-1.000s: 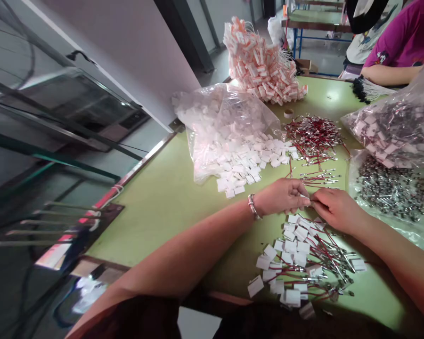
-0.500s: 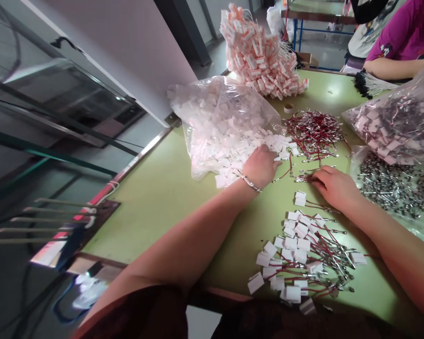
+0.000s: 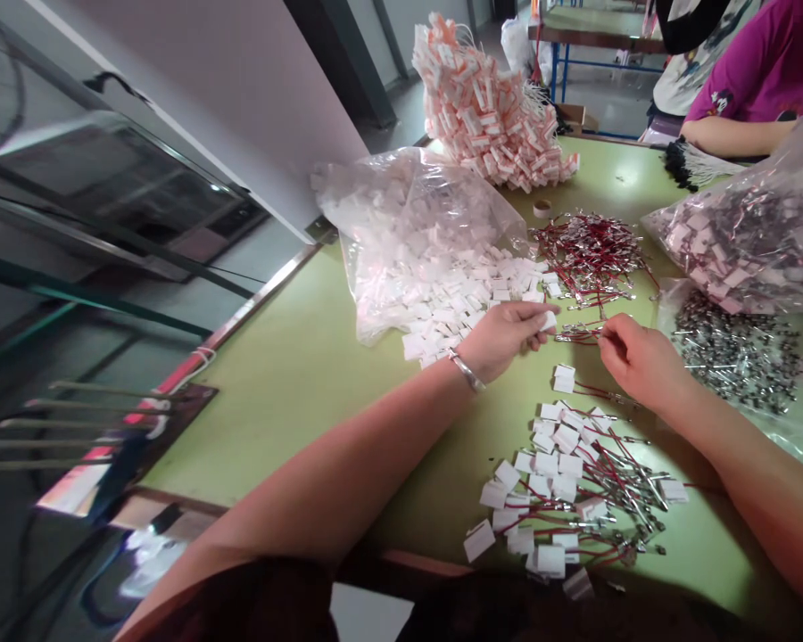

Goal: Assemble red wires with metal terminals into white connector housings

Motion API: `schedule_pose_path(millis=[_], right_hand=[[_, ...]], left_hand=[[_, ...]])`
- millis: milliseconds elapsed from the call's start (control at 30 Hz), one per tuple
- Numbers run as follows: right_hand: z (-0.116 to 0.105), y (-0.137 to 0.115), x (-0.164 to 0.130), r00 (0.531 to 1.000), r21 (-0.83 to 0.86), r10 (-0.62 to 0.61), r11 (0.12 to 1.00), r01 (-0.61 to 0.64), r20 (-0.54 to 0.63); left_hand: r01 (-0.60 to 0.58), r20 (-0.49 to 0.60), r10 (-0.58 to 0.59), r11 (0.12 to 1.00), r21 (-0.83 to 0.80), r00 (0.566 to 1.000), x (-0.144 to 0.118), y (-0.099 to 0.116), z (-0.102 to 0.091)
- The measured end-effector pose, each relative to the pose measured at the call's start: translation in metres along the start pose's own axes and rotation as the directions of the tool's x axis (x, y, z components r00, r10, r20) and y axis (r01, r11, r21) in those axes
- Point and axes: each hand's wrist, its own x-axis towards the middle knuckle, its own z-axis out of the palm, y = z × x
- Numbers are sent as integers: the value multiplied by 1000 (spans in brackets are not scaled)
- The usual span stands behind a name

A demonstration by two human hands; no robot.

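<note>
My left hand (image 3: 505, 339) pinches a small white plastic connector housing (image 3: 548, 321) between thumb and fingertips, above the green table (image 3: 294, 374). Facing it, my right hand (image 3: 639, 357) is closed, thumb against forefinger, on a short red wire with metal terminals; its fingers hide most of it. Between the two hands a few similar red wires (image 3: 575, 333) lie on the table. Nearer to me are a housing joined to red wires (image 3: 564, 378) and a pile of such wired housings (image 3: 555, 473). Loose white housings (image 3: 442, 312) spill from a clear plastic bag (image 3: 381, 205) by my left hand.
Behind my hands is a heap of red wires (image 3: 592, 254), with a tape roll (image 3: 542, 209) beside it. A pile of orange-and-white parts (image 3: 488, 116) stands at the back. Bags of housings (image 3: 729, 241) and metal parts (image 3: 736, 348) lie right. A person in purple (image 3: 742, 80) sits opposite.
My left hand has drawn back from the loose housings toward me, now with one white housing in its fingertips. My right hand has lifted slightly off the wires, fingers pinched.
</note>
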Motion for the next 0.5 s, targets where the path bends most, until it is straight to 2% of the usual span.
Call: schedule_pose_path(millis=[100, 167, 333, 500], right_hand=[[-1, -2, -4, 1000, 297, 1, 955, -6, 16], [-1, -4, -6, 1000, 397, 20, 917, -28, 25], [-1, -7, -6, 997, 476, 45, 877, -68, 60], [-4, -8, -7, 973, 561, 7, 816, -138, 229]], left_hand=[[86, 119, -79, 995, -48, 990, -4, -6, 7], [93, 144, -85, 994, -50, 986, -6, -7, 10], [127, 163, -114, 990, -69, 980, -9, -6, 11], [36, 155, -34, 999, -13, 987, -8, -8, 10]])
